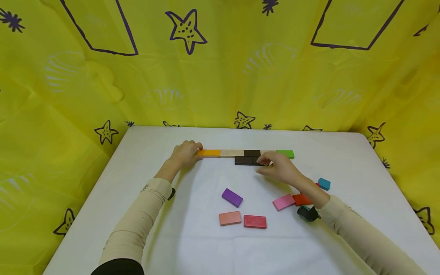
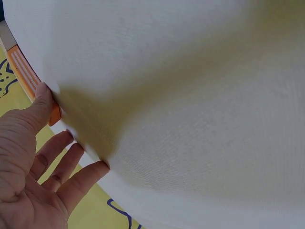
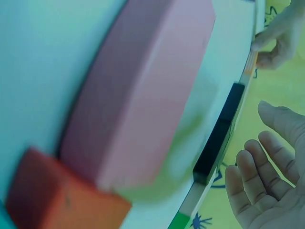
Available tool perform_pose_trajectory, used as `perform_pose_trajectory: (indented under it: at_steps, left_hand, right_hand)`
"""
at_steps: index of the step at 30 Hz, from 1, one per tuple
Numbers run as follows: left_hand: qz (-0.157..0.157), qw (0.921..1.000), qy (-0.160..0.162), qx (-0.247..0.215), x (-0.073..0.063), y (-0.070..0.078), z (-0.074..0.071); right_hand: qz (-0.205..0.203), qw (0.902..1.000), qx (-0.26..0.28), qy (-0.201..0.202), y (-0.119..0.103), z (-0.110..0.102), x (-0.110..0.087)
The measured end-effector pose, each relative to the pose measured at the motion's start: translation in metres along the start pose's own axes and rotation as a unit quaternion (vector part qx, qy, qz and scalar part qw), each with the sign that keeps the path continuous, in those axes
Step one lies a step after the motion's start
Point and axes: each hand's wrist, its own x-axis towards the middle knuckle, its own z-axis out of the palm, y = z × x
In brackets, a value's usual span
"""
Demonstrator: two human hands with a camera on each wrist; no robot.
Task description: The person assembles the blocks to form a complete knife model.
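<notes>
In the head view, the right hand [image 1: 280, 167] partly hides a dark block [image 1: 256, 160]; the right forearm [image 1: 315, 192], part of a red block [image 1: 301, 199]. Right wrist view: a pink block [image 3: 143, 90] — blurred, cut by the top edge; left wrist view: the left hand [image 2: 28, 167] — cropped at left — partly covers an orange block [image 2: 26, 71].

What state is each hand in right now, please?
Left hand: closed, thumb and finger pinching the orange block's end.
Right hand: open, fingers loosely bent by the black blocks, nothing visibly held.

Orange block [image 1: 210, 153] — left of three dark blocks [image 1: 243, 160]
</notes>
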Motion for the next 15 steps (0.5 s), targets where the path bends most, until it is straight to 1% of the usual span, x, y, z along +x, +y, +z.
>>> perform_pose_trajectory:
  at_steps: [3, 11, 15]
  left_hand:
    - [-0.001, 1.0, -0.002, 0.0, -0.001, 0.001, 0.0]
    - [-0.001, 1.0, 0.001, 0.004, -0.001, 0.001, 0.0]
    - [0.0, 1.0, 0.004, 0.002, 0.0, 0.0, 0.001]
  right_hand:
    - [0.0, 0.9998, 0.016, -0.007, -0.006, 0.005, -0.005]
    - [0.006, 0.9988, 0.033, -0.034, -0.021, 0.021, -0.016]
    - [-0.005, 0.9984, 0.034, -0.044, -0.029, 0.028, -0.02]
